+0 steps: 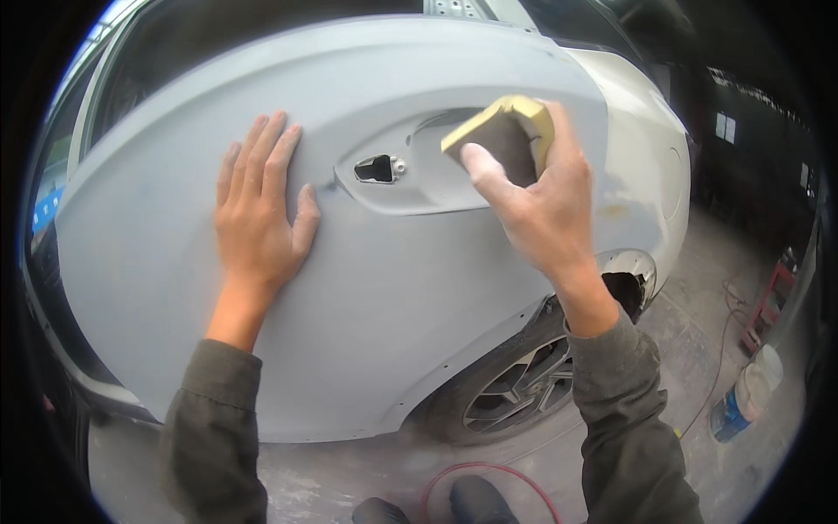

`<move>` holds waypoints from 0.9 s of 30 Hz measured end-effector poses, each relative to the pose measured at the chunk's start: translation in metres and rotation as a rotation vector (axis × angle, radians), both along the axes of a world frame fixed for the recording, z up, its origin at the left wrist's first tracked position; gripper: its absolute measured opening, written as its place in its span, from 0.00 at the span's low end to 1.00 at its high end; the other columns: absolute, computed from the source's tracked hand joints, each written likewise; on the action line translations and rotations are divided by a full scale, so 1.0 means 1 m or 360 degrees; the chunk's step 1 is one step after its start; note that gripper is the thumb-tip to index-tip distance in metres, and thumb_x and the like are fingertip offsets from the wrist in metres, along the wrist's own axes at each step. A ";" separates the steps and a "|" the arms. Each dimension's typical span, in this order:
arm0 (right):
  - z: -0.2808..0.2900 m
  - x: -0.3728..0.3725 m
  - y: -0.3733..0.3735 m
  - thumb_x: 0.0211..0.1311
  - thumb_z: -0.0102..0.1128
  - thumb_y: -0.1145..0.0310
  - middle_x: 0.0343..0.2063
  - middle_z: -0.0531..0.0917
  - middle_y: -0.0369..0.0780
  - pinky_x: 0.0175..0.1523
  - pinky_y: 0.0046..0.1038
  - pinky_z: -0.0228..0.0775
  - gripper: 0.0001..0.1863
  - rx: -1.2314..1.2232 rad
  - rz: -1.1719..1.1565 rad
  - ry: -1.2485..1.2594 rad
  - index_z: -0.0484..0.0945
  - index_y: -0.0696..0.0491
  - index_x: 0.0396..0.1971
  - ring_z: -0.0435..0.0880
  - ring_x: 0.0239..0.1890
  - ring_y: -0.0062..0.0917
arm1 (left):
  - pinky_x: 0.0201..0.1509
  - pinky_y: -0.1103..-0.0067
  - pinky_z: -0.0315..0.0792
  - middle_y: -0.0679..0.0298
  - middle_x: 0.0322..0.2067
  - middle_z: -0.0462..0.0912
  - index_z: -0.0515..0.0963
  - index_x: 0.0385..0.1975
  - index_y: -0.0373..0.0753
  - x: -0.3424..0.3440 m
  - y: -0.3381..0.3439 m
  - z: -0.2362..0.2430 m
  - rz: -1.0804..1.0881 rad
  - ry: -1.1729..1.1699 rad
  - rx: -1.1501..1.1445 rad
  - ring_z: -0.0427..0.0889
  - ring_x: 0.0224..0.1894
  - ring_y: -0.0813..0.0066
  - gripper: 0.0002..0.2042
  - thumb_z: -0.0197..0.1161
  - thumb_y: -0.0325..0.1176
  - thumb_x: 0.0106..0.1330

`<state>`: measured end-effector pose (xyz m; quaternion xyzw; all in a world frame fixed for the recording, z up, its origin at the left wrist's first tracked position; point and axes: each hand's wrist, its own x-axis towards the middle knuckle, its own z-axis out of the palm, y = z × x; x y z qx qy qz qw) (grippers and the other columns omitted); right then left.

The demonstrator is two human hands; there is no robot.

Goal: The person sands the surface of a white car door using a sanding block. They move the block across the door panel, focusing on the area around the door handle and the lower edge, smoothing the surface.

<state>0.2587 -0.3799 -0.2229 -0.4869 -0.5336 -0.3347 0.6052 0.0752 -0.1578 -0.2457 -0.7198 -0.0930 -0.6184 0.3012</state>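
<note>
A grey primed car door panel (367,288) fills the middle of the view. My left hand (259,210) lies flat on it with fingers spread, just left of the door-handle recess (384,170). My right hand (537,205) grips a yellow sanding block (502,131) with a dark abrasive face, held at the right end of the handle recess. A dark opening in the recess shows a small metal part.
The rear wheel (524,393) with a dark alloy rim sits under the panel's arch. A red hose (489,476) loops on the concrete floor by my shoes. A white bucket (759,375) and a blue can (726,417) stand at the right.
</note>
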 end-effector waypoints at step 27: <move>-0.003 0.004 0.086 0.65 0.76 0.63 0.28 0.91 0.42 0.43 0.37 0.77 0.11 0.0363 -0.0086 0.0516 0.90 0.55 0.37 0.89 0.32 0.37 | 0.83 0.58 0.58 0.59 0.75 0.72 0.72 0.70 0.40 0.002 -0.001 -0.001 -0.0031 -0.0007 -0.0020 0.66 0.79 0.58 0.31 0.64 0.30 0.64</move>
